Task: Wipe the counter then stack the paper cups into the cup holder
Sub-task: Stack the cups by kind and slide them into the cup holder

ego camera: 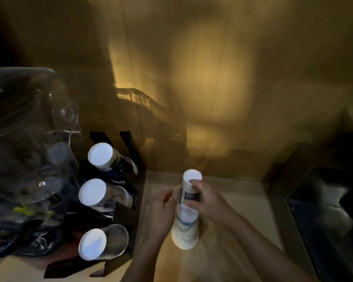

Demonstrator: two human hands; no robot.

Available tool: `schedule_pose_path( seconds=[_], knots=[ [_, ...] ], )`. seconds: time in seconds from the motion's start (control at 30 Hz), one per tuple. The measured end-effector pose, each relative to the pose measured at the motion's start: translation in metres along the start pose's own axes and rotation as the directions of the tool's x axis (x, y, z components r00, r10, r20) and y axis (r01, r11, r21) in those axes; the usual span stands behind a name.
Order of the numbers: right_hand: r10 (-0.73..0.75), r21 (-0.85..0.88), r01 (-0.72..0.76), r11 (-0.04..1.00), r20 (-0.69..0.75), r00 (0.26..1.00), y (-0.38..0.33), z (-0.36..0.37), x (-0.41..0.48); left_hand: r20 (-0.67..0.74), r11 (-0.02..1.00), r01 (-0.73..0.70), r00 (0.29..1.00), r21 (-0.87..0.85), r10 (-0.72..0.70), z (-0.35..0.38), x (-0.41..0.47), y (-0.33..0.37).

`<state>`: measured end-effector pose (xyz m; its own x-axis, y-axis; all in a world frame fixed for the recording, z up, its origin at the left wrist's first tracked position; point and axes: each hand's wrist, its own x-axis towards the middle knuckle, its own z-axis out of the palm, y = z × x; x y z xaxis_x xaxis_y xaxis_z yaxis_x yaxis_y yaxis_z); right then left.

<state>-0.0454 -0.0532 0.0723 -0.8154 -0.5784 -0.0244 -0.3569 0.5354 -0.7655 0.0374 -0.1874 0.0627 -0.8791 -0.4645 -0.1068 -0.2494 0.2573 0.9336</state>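
A stack of upside-down white paper cups (pixel 185 224) stands on the light wooden counter (pixel 243 202). My right hand (pixel 207 198) grips the upper part of the stack, fingers wrapped around the top cup. My left hand (pixel 161 206) is just left of the stack with its fingers apart; whether it touches the cups is unclear through the blur. To the left, a black cup holder (pixel 130 151) carries three rows of cups lying on their sides, white bases toward me: a far row (pixel 100 154), a middle row (pixel 92 191) and a near row (pixel 92 244).
A large clear glass or plastic vessel (pixel 29 127) fills the left side, close to the holder. A dark recessed sink or appliance (pixel 324 210) lies to the right. A wooden wall (pixel 212 78) rises behind the counter. The lighting is dim.
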Motion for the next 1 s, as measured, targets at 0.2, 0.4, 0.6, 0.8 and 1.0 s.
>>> schedule_pose_path(
  seconds=[0.2, 0.4, 0.6, 0.8, 1.0],
  knots=[
    [0.091, 0.052, -0.103, 0.993, 0.201, 0.975, 0.024, 0.029, -0.034, 0.289, 0.840, 0.351, 0.925, -0.413, -0.245, 0.026, -0.025, -0.042],
    [0.120, 0.112, -0.130, 0.985, 0.094, 0.988, 0.038, 0.045, -0.050, 0.222, 0.807, 0.523, 0.851, -0.275, -0.476, 0.040, -0.047, -0.068],
    [0.120, 0.258, -0.135, 0.957, 0.072, 0.990, 0.043, 0.043, -0.055, 0.234, 0.685, 0.649, 0.760, -0.331, -0.607, 0.043, -0.051, -0.067],
    [0.036, 0.302, -0.065, 0.951, 0.102, 0.994, 0.015, 0.031, -0.043, 0.215, 0.652, 0.655, 0.749, -0.383, -0.626, 0.021, -0.055, -0.062],
    [-0.178, 0.315, 0.165, 0.935, 0.011, 0.984, -0.044, 0.008, -0.023, 0.083, 0.761, 0.438, 0.885, -0.478, -0.457, -0.026, -0.057, -0.031]
  ],
)
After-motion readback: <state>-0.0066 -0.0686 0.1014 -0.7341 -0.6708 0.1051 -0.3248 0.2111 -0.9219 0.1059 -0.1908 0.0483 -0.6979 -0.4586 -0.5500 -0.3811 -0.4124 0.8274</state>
